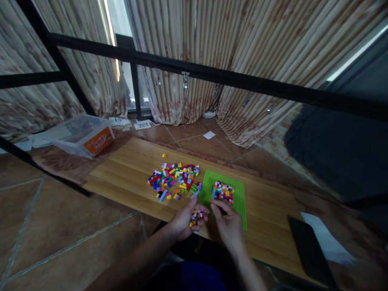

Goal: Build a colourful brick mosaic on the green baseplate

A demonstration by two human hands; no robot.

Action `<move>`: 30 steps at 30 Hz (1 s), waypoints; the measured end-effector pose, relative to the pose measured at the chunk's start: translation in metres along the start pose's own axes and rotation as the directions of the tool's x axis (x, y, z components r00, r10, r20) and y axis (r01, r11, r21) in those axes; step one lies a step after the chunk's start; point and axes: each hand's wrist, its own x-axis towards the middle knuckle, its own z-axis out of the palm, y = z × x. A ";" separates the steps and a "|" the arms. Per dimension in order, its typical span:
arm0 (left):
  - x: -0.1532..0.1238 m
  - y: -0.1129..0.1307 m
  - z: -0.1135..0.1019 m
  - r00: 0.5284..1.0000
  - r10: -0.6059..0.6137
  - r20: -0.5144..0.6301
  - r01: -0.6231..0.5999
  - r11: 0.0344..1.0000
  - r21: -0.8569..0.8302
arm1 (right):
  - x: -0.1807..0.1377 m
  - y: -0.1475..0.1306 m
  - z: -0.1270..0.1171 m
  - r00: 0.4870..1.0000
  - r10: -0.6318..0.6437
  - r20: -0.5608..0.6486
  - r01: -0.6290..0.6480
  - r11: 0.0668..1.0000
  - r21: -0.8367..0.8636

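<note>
My left hand (pixel 188 220) is cupped palm up near the table's front edge. Several small toy bricks (pixel 195 217) in mixed colours lie in its palm, with the fingers curled round them. Over the front part of a green baseplate (pixel 239 202), my right hand (pixel 228 224) has its thumb and fingertips pinched together; whatever is between them cannot be made out. Just beyond these fingertips, a block of multicoloured bricks (pixel 223 191) sits on the baseplate, its near edge partly hidden by the hand. Left of the plate spreads a loose pile of bricks (pixel 174 178).
The wooden table (pixel 121 169) bears a black flat object (pixel 309 244) at its right end, beside a white sheet (pixel 329 236). A clear plastic box (pixel 80 135) with an orange label stands beyond the left end. Black metal bars (pixel 212 74) cross in front of curtains.
</note>
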 end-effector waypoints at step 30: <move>0.000 -0.008 -0.001 0.996 0.083 -0.018 -0.082 0.996 0.021 | -0.009 -0.011 0.011 0.994 -0.066 0.089 0.078 0.987 -0.141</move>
